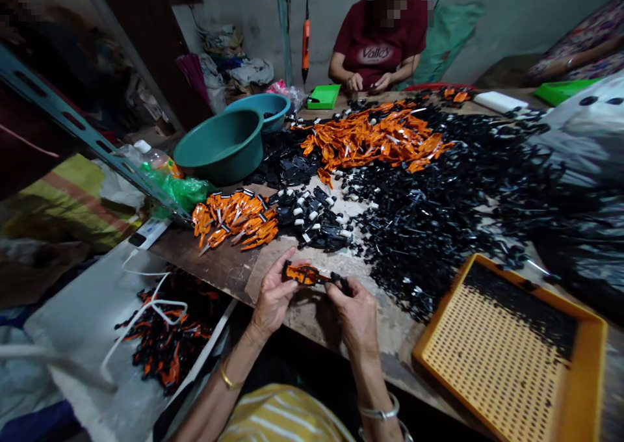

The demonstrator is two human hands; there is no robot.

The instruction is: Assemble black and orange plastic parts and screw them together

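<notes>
An orange and black toy racing car [307, 274] is held level above the near edge of the table, between my two hands. My left hand [277, 294] grips its left end, thumb below and fingers behind. At the other end, the thumb and fingers of my right hand [358, 315] are closed around the narrow black part. Just beyond my hands lie a pile of orange car bodies [236, 218] and a heap of black pieces with white parts [312, 220]. What my right fingertips cover is hidden.
Loose black parts [414, 234] and orange bodies [375, 136] cover the table's middle. A yellow perforated tray [507, 357] stands front right, a green basin [219, 146] back left. Orange-black pieces [170, 338] lie lower left. Across the table sits a co-worker [380, 45]; an orange screwdriver [305, 45] hangs nearby.
</notes>
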